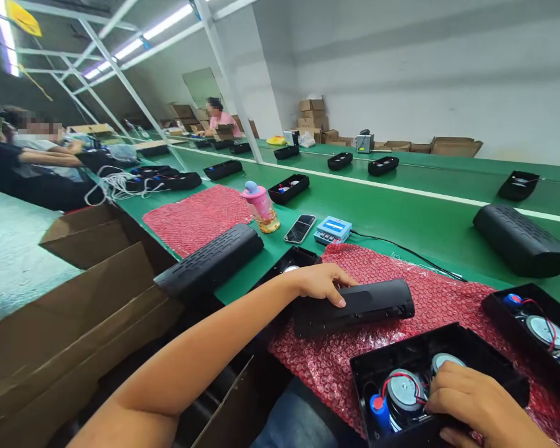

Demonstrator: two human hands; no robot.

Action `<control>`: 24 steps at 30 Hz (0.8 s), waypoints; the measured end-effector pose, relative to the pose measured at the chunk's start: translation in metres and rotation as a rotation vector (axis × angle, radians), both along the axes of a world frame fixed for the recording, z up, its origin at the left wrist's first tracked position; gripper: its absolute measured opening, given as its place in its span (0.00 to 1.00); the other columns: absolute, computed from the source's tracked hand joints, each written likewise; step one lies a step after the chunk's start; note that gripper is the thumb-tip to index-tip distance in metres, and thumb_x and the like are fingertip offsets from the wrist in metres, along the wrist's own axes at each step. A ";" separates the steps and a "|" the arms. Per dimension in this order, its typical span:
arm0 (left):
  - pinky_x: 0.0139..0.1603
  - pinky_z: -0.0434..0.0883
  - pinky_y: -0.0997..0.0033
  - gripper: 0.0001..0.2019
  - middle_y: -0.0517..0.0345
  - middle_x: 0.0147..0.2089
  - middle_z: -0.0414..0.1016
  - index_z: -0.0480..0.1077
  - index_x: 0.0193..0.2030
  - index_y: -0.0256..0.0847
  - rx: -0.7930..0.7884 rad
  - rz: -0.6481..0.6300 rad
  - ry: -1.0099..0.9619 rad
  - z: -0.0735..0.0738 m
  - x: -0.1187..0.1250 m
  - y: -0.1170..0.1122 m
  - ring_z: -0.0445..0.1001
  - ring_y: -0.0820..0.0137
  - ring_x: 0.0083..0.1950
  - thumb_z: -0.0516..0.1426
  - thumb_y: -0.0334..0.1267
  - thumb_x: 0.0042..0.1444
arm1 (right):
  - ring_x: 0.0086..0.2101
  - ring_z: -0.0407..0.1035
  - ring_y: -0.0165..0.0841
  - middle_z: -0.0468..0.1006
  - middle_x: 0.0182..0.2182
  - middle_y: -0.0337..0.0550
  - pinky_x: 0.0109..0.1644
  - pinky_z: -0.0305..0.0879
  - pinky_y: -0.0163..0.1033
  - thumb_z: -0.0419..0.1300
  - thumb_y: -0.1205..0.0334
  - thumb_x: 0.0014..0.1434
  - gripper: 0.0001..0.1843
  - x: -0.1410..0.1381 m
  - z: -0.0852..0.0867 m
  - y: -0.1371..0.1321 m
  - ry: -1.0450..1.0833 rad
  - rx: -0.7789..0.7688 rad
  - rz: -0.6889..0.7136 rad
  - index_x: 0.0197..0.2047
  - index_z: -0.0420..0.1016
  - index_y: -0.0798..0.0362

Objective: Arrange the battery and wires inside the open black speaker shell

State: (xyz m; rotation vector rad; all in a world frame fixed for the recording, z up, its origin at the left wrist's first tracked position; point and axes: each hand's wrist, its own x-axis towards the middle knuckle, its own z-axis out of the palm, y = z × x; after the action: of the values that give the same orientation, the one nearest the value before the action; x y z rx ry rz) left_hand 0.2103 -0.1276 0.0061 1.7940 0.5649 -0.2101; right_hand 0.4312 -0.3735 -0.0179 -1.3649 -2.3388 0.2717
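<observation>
We note the left hand (324,281) spread flat on the cover (354,306), right hand (476,404) gripping the open speaker shell (494,361); its red wire (401,381) could snag.

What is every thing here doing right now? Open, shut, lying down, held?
left hand: resting on the speaker cover
speaker cover: lying flat on the red bubble wrap
right hand: fingers inside the open speaker shell
open speaker shell: open, drivers and wires showing
pink bottle: upright, capped
phone: flat, screen dark

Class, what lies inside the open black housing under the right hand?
Inside the open black housing: a round speaker, red wire, blue cylinder. The right hand covers part of the interior.
</observation>
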 end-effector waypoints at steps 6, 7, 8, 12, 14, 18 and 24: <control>0.40 0.69 0.73 0.26 0.61 0.38 0.79 0.75 0.48 0.43 -0.086 0.052 0.037 -0.001 0.003 0.006 0.73 0.68 0.38 0.62 0.35 0.36 | 0.31 0.67 0.33 0.73 0.29 0.39 0.35 0.64 0.36 0.50 0.72 0.54 0.10 -0.003 0.009 0.009 0.024 -0.065 -0.061 0.33 0.70 0.50; 0.40 0.69 0.72 0.26 0.61 0.38 0.79 0.75 0.47 0.43 -0.100 0.059 0.037 -0.002 0.003 0.007 0.73 0.68 0.38 0.61 0.34 0.35 | 0.32 0.67 0.33 0.73 0.31 0.39 0.36 0.64 0.37 0.50 0.72 0.54 0.10 -0.004 0.011 0.011 0.036 -0.108 -0.084 0.34 0.70 0.50; 0.40 0.69 0.72 0.26 0.61 0.37 0.79 0.75 0.47 0.42 -0.114 0.064 0.034 -0.003 0.004 0.008 0.73 0.68 0.38 0.61 0.34 0.35 | 0.33 0.67 0.34 0.73 0.32 0.39 0.37 0.64 0.37 0.51 0.73 0.52 0.10 -0.005 0.012 0.014 0.049 -0.146 -0.110 0.34 0.70 0.50; 0.39 0.68 0.72 0.25 0.62 0.35 0.79 0.77 0.44 0.42 -0.161 0.093 0.025 -0.004 0.006 0.011 0.73 0.69 0.36 0.60 0.32 0.33 | 0.34 0.65 0.34 0.72 0.30 0.37 0.41 0.59 0.40 0.54 0.77 0.44 0.12 -0.012 0.018 0.033 0.071 -0.296 -0.217 0.31 0.68 0.52; 0.36 0.67 0.74 0.24 0.64 0.34 0.79 0.77 0.43 0.43 -0.174 0.124 0.042 -0.003 0.007 0.011 0.73 0.71 0.34 0.60 0.31 0.32 | 0.34 0.64 0.33 0.72 0.29 0.35 0.44 0.56 0.42 0.55 0.79 0.41 0.12 -0.016 0.023 0.045 0.048 -0.379 -0.269 0.27 0.67 0.53; 0.32 0.66 0.76 0.24 0.65 0.32 0.79 0.78 0.41 0.44 -0.190 0.147 0.061 0.001 0.007 0.009 0.72 0.72 0.32 0.60 0.30 0.32 | 0.35 0.65 0.34 0.73 0.29 0.35 0.45 0.53 0.43 0.55 0.80 0.41 0.12 -0.021 0.032 0.063 0.001 -0.486 -0.307 0.25 0.67 0.53; 0.35 0.67 0.74 0.23 0.63 0.34 0.79 0.78 0.41 0.43 -0.254 0.160 0.026 -0.005 0.005 0.011 0.72 0.70 0.34 0.63 0.32 0.32 | 0.35 0.67 0.36 0.73 0.28 0.33 0.47 0.53 0.45 0.54 0.77 0.41 0.11 -0.018 0.022 0.060 0.019 -0.412 -0.285 0.25 0.66 0.51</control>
State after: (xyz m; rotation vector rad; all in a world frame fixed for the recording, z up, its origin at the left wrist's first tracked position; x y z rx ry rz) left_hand 0.2150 -0.1170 0.0013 1.4957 0.6667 -0.1868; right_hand 0.4135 -0.3140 0.0040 -1.8521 -2.1093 0.7036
